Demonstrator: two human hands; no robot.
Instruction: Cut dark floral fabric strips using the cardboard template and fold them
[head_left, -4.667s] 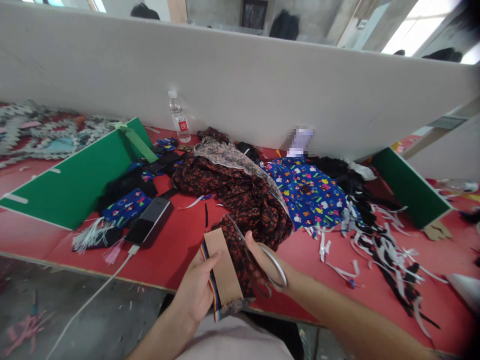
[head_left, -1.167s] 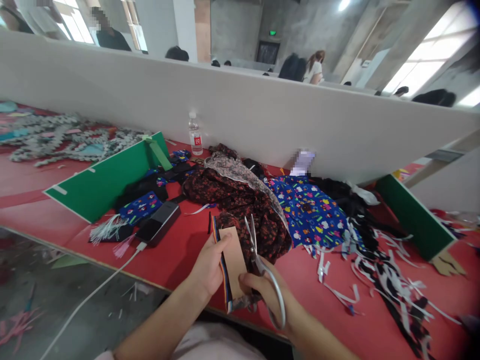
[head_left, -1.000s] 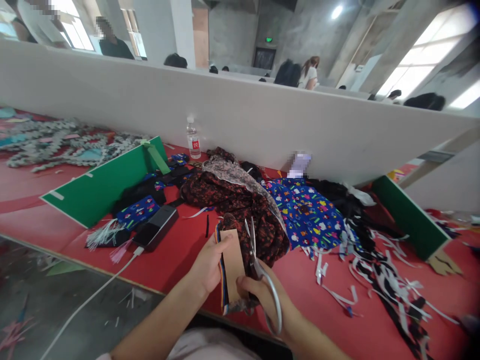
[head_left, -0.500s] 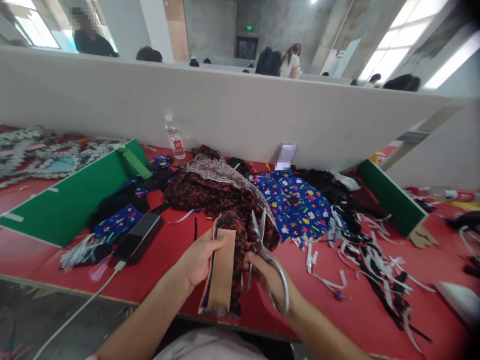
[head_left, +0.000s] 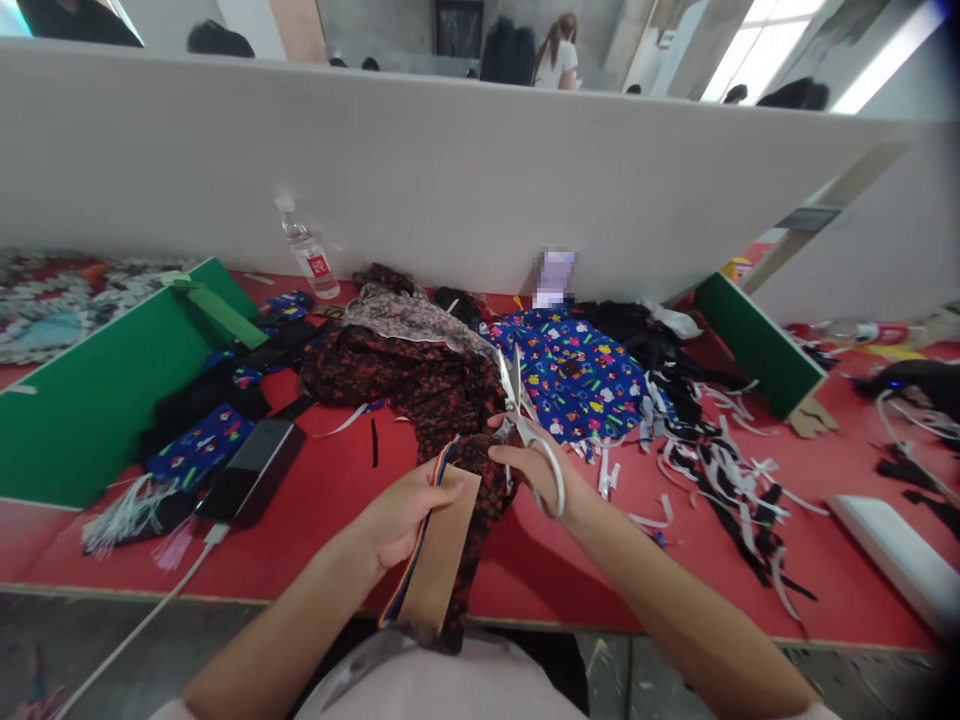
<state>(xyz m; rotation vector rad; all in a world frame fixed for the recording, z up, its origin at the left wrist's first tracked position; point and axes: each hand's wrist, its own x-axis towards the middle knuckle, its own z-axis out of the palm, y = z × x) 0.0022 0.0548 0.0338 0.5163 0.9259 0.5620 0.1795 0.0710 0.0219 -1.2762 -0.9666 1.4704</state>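
My left hand [head_left: 401,510] is closed around a tan cardboard strip [head_left: 444,560], its thumb lying over the top end. A narrow striped ribbon [head_left: 399,582] runs along the card's left edge, pinched under the same grip. Dark floral fabric [head_left: 375,370] with red specks passes behind the card and spreads out over the table. In my right hand [head_left: 534,468] are metal scissors [head_left: 513,385], blades pointing up and away from me, slightly parted. The fingers of that hand also touch the fabric beyond the card's top; whether they pinch it I cannot tell.
Blue patterned fabric [head_left: 581,375] lies beyond the scissors, with white and black scraps [head_left: 739,480] to its right. A power bank [head_left: 251,470] with a white cable is at left. Green boards [head_left: 127,390] flank the area. A water bottle [head_left: 311,255] stands by the white partition [head_left: 420,170].
My right hand and the scissors have moved away from the card's side, up along the fabric. The card now tilts more. The camera view has dipped downward.
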